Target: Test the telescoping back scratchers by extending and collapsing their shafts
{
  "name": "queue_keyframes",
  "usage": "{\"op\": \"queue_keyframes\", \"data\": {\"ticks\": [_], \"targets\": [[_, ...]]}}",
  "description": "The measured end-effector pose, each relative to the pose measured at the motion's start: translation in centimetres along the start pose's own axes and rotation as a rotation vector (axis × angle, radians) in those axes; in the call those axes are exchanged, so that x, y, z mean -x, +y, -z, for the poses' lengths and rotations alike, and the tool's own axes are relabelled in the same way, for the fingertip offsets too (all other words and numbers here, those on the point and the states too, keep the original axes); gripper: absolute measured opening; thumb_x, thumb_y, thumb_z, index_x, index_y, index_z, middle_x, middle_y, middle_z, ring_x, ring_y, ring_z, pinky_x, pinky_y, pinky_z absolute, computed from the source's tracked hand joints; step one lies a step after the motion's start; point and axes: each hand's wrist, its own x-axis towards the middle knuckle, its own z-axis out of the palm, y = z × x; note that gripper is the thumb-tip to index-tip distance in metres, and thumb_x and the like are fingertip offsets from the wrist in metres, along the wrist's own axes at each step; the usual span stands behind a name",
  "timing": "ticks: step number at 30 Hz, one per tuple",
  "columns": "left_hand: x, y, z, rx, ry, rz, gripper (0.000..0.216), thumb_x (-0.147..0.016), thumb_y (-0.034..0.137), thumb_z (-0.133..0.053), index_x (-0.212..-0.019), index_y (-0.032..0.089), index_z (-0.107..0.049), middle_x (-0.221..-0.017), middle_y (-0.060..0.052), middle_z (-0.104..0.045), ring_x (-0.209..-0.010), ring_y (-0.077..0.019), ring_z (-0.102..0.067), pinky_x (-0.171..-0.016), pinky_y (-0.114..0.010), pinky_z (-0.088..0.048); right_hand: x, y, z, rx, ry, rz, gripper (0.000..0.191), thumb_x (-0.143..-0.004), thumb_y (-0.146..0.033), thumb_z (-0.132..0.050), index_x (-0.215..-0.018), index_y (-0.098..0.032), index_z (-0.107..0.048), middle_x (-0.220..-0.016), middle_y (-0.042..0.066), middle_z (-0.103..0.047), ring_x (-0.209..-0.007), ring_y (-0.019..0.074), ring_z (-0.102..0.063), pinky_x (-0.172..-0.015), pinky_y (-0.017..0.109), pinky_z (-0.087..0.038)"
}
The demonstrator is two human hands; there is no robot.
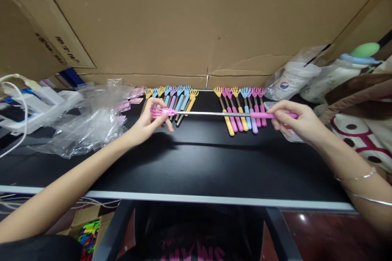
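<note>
I hold a pink telescopic back scratcher [214, 113] stretched out level above the black table [196, 163]. My left hand [150, 122] pinches its pink claw head. My right hand [295, 120] is closed round its pink handle. Behind it lie two rows of collapsed scratchers in yellow, blue, purple and pink: one group [176, 100] near my left hand, another group [241, 110] near my right hand.
Crumpled clear plastic bags [92, 118] lie at the left, with white cables and a power strip [36, 102] beyond. Cardboard sheets [196, 24] wall the back. A bagged white cup [290, 77], bottles and a printed cloth bag [361, 130] crowd the right.
</note>
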Motion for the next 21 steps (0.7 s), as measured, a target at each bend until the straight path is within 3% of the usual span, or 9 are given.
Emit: {"op": "queue_keyframes", "data": {"ticks": [8, 15, 21], "targets": [[0.4, 0.4, -0.8, -0.080, -0.068, -0.032, 0.022, -0.094, 0.032, -0.045, -0.106, 0.022, -0.030, -0.077, -0.001, -0.066, -0.077, -0.0161, -0.068, -0.075, -0.031, -0.047, 0.2, 0.1, -0.7, -0.051, -0.036, -0.033, 0.027, -0.083, -0.044, -0.057, -0.088, -0.018, -0.057, -0.047, -0.005, -0.051, -0.030, 0.0039, -0.036, -0.031, 0.018, -0.021], [0.9, -0.3, -2.0, -0.286, -0.345, -0.023, 0.030, -0.095, 0.026, -0.039, -0.120, 0.022, -0.023, -0.095, -0.006, -0.067, -0.099, -0.0179, -0.063, -0.092, -0.037, -0.041, 0.2, -0.3, -2.1, 0.055, -0.154, -0.012, 0.029, -0.085, -0.045, -0.053, -0.089, -0.017, -0.059, -0.048, -0.006, -0.048, -0.032, 0.0026, -0.034, -0.034, 0.018, -0.021], [1.1, -0.3, -2.6, -0.380, -0.352, -0.072, 0.033, -0.094, 0.025, -0.040, -0.122, 0.021, -0.024, -0.106, -0.008, -0.065, -0.108, -0.0187, -0.059, -0.097, -0.037, -0.039, 0.5, -0.5, -3.1, 0.058, -0.212, -0.014, 0.029, -0.086, -0.045, -0.052, -0.093, -0.018, -0.060, -0.050, -0.006, -0.046, -0.037, 0.0029, -0.034, -0.036, 0.017, -0.022]]}}
